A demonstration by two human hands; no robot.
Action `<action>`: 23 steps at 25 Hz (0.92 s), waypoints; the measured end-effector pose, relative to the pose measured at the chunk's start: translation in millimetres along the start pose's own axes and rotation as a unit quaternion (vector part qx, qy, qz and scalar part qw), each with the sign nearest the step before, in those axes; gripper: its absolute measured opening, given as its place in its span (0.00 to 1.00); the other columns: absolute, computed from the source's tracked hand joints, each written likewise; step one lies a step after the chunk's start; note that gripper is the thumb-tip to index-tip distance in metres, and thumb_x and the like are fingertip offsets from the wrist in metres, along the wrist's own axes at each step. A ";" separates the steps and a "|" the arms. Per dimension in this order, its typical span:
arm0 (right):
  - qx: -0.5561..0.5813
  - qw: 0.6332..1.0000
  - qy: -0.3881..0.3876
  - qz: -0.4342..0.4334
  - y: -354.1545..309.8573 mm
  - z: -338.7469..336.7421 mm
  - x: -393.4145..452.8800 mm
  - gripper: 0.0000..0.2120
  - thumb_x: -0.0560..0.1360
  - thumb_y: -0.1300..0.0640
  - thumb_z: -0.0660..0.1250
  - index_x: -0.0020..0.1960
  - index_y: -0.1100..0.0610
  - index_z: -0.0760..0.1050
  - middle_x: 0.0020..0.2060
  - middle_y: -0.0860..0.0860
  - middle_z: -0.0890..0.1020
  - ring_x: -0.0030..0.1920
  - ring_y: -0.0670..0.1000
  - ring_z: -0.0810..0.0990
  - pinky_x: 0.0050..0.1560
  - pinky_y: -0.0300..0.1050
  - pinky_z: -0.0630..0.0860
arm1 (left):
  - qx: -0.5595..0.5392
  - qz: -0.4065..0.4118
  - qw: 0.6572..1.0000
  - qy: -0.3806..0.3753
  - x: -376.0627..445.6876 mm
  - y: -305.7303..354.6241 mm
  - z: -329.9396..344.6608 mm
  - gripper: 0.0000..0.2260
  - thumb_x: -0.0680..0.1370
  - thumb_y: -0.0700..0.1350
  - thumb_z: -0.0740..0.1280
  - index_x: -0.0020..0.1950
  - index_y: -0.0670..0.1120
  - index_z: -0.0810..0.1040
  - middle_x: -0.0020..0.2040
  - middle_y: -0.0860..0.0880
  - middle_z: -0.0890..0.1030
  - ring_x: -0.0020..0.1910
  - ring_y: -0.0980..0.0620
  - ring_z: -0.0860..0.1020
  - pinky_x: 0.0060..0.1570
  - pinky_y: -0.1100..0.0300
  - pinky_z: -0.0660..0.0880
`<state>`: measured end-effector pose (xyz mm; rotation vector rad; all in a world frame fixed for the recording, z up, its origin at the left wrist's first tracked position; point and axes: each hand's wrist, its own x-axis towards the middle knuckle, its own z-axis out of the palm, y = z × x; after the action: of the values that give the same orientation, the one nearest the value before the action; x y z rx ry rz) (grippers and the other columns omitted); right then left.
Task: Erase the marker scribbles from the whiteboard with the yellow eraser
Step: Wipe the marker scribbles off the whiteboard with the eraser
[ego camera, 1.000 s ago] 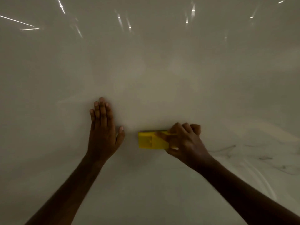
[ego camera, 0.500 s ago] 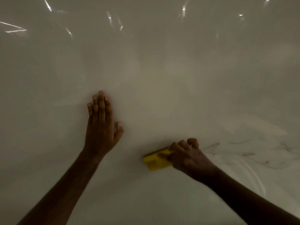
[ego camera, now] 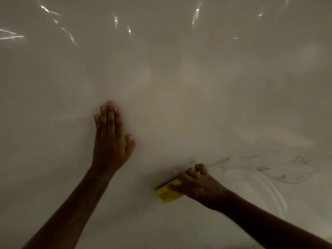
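Whiteboard (ego camera: 179,87) fills the whole view, dim and glossy. On the left, the left hand (ego camera: 111,139) lies flat on it with straight fingers. Lower, toward the right, the right hand (ego camera: 195,184) grips the yellow eraser (ego camera: 168,194), tilted against the board. Faint grey marker scribbles (ego camera: 280,169) are at the far right, just beside this hand.

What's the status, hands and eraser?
Left hand flat on whiteboard. Right hand grips yellow eraser. Scribbles remain right; nothing blocking.

Left hand (ego camera: 110,141) flat on whiteboard (ego camera: 179,78), eraser (ego camera: 168,194) under right hand (ego camera: 197,186) lower right of it, scribbles (ego camera: 280,169) farther right.
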<state>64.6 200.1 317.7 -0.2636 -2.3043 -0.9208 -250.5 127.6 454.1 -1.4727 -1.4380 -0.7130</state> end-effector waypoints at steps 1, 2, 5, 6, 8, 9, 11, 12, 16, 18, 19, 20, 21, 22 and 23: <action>-0.002 1.000 -0.015 -0.018 0.5 2.7 -15.2 0.22 0.82 0.52 0.67 0.75 0.41 0.72 0.55 0.49 0.78 0.49 0.54 0.79 0.53 0.53 0.68 | 0.002 0.000 1.000 -0.001 1.1 2.3 0.5 0.40 0.81 0.51 0.59 0.86 0.31 0.49 0.86 0.29 0.49 0.86 0.29 0.48 0.86 0.35 0.45; -0.002 0.999 -0.018 -0.026 6.2 0.4 -25.0 0.23 0.82 0.53 0.67 0.76 0.41 0.71 0.56 0.48 0.79 0.49 0.54 0.80 0.53 0.53 0.68 | 0.003 0.000 1.000 -0.002 2.3 4.4 0.7 0.40 0.81 0.51 0.59 0.86 0.31 0.49 0.86 0.29 0.48 0.86 0.29 0.48 0.86 0.35 0.45; 0.001 0.999 0.017 0.027 41.4 -26.3 -21.5 0.21 0.83 0.52 0.65 0.75 0.40 0.71 0.55 0.49 0.80 0.49 0.54 0.79 0.51 0.53 0.67 | 0.010 0.007 1.000 0.000 6.1 14.0 1.6 0.40 0.81 0.52 0.59 0.86 0.30 0.49 0.86 0.29 0.49 0.86 0.29 0.49 0.86 0.36 0.43; 0.004 0.997 0.039 0.066 56.2 -39.1 -13.2 0.22 0.83 0.51 0.65 0.75 0.39 0.72 0.54 0.49 0.80 0.48 0.55 0.78 0.51 0.53 0.66 | 0.010 0.009 1.000 0.001 8.5 18.5 1.8 0.40 0.81 0.52 0.59 0.86 0.31 0.50 0.86 0.29 0.50 0.86 0.29 0.49 0.86 0.37 0.43; 0.019 0.986 0.068 0.150 79.2 -60.6 8.4 0.26 0.78 0.48 0.70 0.75 0.38 0.71 0.55 0.49 0.78 0.50 0.55 0.76 0.51 0.54 0.65 | 0.010 0.012 1.000 0.005 14.0 27.0 2.6 0.40 0.81 0.52 0.59 0.86 0.31 0.50 0.86 0.30 0.50 0.86 0.30 0.48 0.86 0.37 0.43; 0.026 0.980 0.080 0.181 87.0 -67.8 17.7 0.28 0.77 0.47 0.72 0.75 0.38 0.71 0.55 0.48 0.77 0.51 0.55 0.75 0.52 0.54 0.66 | 0.008 0.013 1.000 0.008 17.0 32.5 3.2 0.40 0.81 0.52 0.59 0.86 0.31 0.49 0.87 0.30 0.50 0.87 0.30 0.47 0.86 0.37 0.43; 0.024 0.976 0.094 0.195 89.5 -70.5 25.9 0.30 0.76 0.46 0.74 0.76 0.38 0.71 0.56 0.48 0.75 0.51 0.55 0.74 0.52 0.54 0.67 | 0.002 0.025 1.000 0.012 23.8 42.8 4.6 0.40 0.81 0.53 0.59 0.86 0.32 0.49 0.87 0.31 0.49 0.87 0.33 0.44 0.86 0.38 0.42; 0.022 0.978 0.093 0.184 86.2 -66.3 23.9 0.29 0.76 0.47 0.74 0.76 0.39 0.71 0.56 0.48 0.75 0.51 0.55 0.74 0.52 0.54 0.66 | -0.001 0.029 0.999 0.014 26.8 47.2 5.1 0.40 0.82 0.53 0.59 0.86 0.32 0.49 0.87 0.31 0.49 0.87 0.34 0.44 0.86 0.38 0.41; -0.004 0.998 0.026 0.052 50.8 -24.9 -35.2 0.21 0.84 0.51 0.65 0.76 0.40 0.72 0.54 0.49 0.80 0.50 0.55 0.77 0.51 0.53 0.66 | -0.004 0.030 0.999 0.022 32.1 60.9 5.8 0.40 0.82 0.53 0.59 0.86 0.32 0.49 0.87 0.31 0.51 0.87 0.31 0.48 0.86 0.39 0.41; -0.022 0.999 -0.027 -0.005 37.7 -14.4 -64.6 0.22 0.83 0.51 0.65 0.76 0.39 0.71 0.57 0.48 0.79 0.53 0.54 0.79 0.54 0.53 0.66 | -0.002 0.032 0.999 0.021 32.5 61.8 5.4 0.40 0.82 0.53 0.59 0.86 0.32 0.50 0.86 0.30 0.52 0.86 0.31 0.49 0.86 0.39 0.41; -0.025 0.999 -0.033 -0.017 40.1 -15.6 -72.1 0.22 0.83 0.51 0.65 0.75 0.38 0.71 0.59 0.47 0.78 0.55 0.53 0.79 0.55 0.53 0.66 | 0.001 0.032 0.999 0.021 33.0 62.7 5.3 0.40 0.82 0.53 0.59 0.86 0.32 0.50 0.86 0.30 0.51 0.86 0.31 0.49 0.86 0.39 0.41; -0.020 0.999 -0.027 -0.018 47.0 -21.0 -72.1 0.22 0.82 0.51 0.65 0.75 0.38 0.71 0.59 0.47 0.78 0.55 0.53 0.79 0.55 0.53 0.66 | 0.005 0.032 0.999 0.020 33.7 63.8 5.1 0.40 0.82 0.53 0.58 0.86 0.31 0.50 0.86 0.30 0.51 0.86 0.30 0.49 0.86 0.39 0.41; -0.013 1.000 -0.017 -0.007 56.8 -29.1 -66.3 0.21 0.82 0.51 0.65 0.74 0.38 0.71 0.60 0.48 0.78 0.55 0.54 0.78 0.55 0.53 0.66 | 0.009 0.031 0.999 0.020 33.9 65.5 4.8 0.40 0.82 0.53 0.59 0.86 0.31 0.49 0.86 0.30 0.51 0.86 0.30 0.49 0.86 0.39 0.41; -0.006 1.000 -0.001 0.017 69.2 -40.2 -56.3 0.21 0.82 0.51 0.66 0.74 0.38 0.72 0.60 0.48 0.79 0.55 0.54 0.78 0.55 0.54 0.66 | 0.012 0.029 0.999 0.019 34.3 67.8 4.9 0.40 0.82 0.53 0.59 0.86 0.31 0.49 0.86 0.29 0.51 0.86 0.30 0.49 0.86 0.39 0.41; 0.006 0.998 0.019 0.055 84.0 -53.4 -44.4 0.21 0.81 0.50 0.67 0.74 0.38 0.72 0.59 0.49 0.79 0.55 0.55 0.77 0.54 0.54 0.65 | 0.013 0.027 0.999 0.019 35.2 70.4 5.0 0.40 0.82 0.53 0.59 0.86 0.32 0.49 0.86 0.29 0.51 0.86 0.29 0.50 0.86 0.38 0.41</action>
<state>158.4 227.8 365.5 -0.3614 -2.2366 -0.8495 -178.0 155.2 468.2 -1.4655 -1.3676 -0.6839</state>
